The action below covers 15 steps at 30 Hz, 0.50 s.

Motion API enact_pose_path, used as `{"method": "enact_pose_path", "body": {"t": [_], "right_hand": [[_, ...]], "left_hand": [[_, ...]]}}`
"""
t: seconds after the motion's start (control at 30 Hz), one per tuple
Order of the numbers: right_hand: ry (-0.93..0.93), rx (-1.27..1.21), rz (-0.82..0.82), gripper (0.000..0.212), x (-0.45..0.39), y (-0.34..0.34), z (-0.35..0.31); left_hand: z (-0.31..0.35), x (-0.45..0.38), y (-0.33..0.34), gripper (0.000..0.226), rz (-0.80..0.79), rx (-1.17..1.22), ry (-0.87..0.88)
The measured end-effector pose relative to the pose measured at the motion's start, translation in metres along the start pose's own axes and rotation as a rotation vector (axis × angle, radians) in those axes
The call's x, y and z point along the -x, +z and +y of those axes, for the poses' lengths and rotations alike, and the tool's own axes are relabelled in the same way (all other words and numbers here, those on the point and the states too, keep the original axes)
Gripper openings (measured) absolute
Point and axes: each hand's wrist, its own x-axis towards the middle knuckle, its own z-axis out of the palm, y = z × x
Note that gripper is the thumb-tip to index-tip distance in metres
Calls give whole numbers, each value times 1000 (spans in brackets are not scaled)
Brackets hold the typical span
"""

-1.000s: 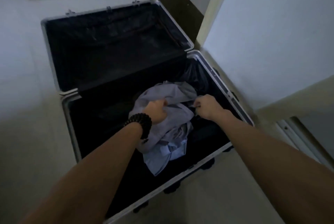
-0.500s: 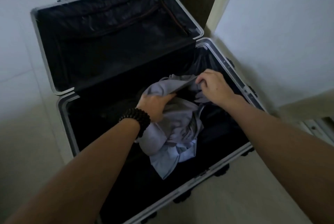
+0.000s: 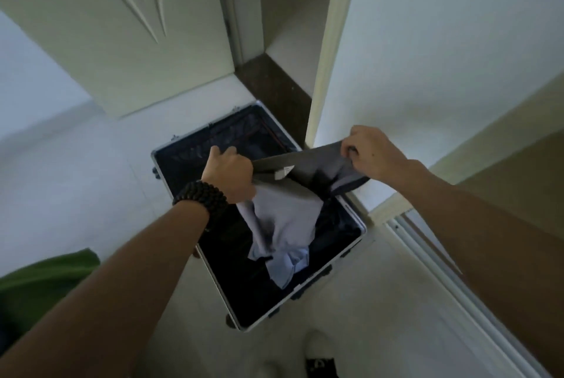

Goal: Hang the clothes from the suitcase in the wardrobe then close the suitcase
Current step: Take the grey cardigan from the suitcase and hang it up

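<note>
Obs. Both my hands are clenched on one grey garment [image 3: 283, 219], stretched between them above the open suitcase [image 3: 355, 226]. My left hand [image 3: 230, 174] pinches one end of its upper edge; my right hand [image 3: 370, 153] grips the other end, up near the white wardrobe door [image 3: 427, 57]. The cloth hangs down from that edge and its lower folds rest inside the case, over the dark lining. A small white label [image 3: 282, 173] shows just below the stretched edge.

Surroundings: suitcase lies on the pale floor [image 3: 76, 164], lid [image 3: 229, 133] flat toward a white panelled door [image 3: 122, 26]. Dark threshold strip [image 3: 274, 87] beside the lid's far corner. Sliding-door track [image 3: 442, 271] runs along my right side, near the case's right rim. Beaded bracelet [image 3: 201, 197] on my left wrist. Green fabric [image 3: 39, 280] at lower left, cut off by the frame edge.

Hidden/unclear: garment and my left forearm cover much of the case interior. Lining too dark to tell whether more clothes lie beneath. Garment type not determinable.
</note>
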Motion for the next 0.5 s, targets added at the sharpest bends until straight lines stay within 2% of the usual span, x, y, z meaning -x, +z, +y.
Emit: {"method": "enact_pose_path", "body": {"t": [0.17,0.23,0.33,0.47,0.5], "right_hand": [[242,13,140,24,50,-200,-71],[361,36,177,27,87,-293,-105],[531,23,278,29,132,-398,-139],[741,-46,495,24,209,-515,-167],[756,65,528,17,233,-539,-174]], "left_hand": [[-28,64,-205,59,180,208,-77],[-33,103,-294,50,303,273,-116],[-32,145,-392,12,442,219,-61],[-28,194,-497,16,571,235,33],[-25,204,-520,17,617,259,52]]}}
